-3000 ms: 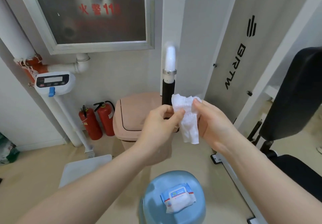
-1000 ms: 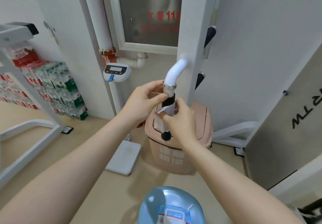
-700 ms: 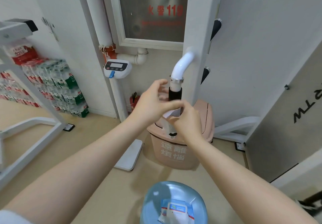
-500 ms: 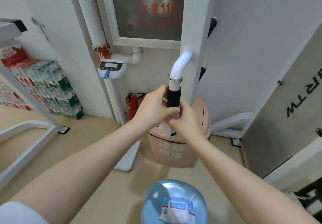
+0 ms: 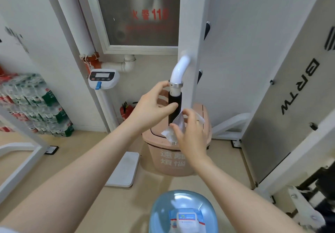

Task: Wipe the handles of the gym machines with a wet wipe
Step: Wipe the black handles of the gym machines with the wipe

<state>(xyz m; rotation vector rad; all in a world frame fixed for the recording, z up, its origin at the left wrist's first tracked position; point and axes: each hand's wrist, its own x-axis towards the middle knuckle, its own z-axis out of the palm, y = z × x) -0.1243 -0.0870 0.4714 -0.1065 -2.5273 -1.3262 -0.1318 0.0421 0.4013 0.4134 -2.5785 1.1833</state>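
The black handle (image 5: 174, 105) of the white machine arm (image 5: 179, 69), seen above a pink bin (image 5: 168, 160), is touched near its top by the loosely spread left hand (image 5: 154, 105), while the wet wipe (image 5: 174, 129) is pinched against its lower part by the right hand (image 5: 192, 138).

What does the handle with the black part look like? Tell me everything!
The handle hangs nearly upright from a curved, glossy white tube fixed to the white post. A shiny metal ring sits above its matte black grip, which looks like foam. The left hand touches it near the top; the right hand holds a white wet wipe against its lower end.
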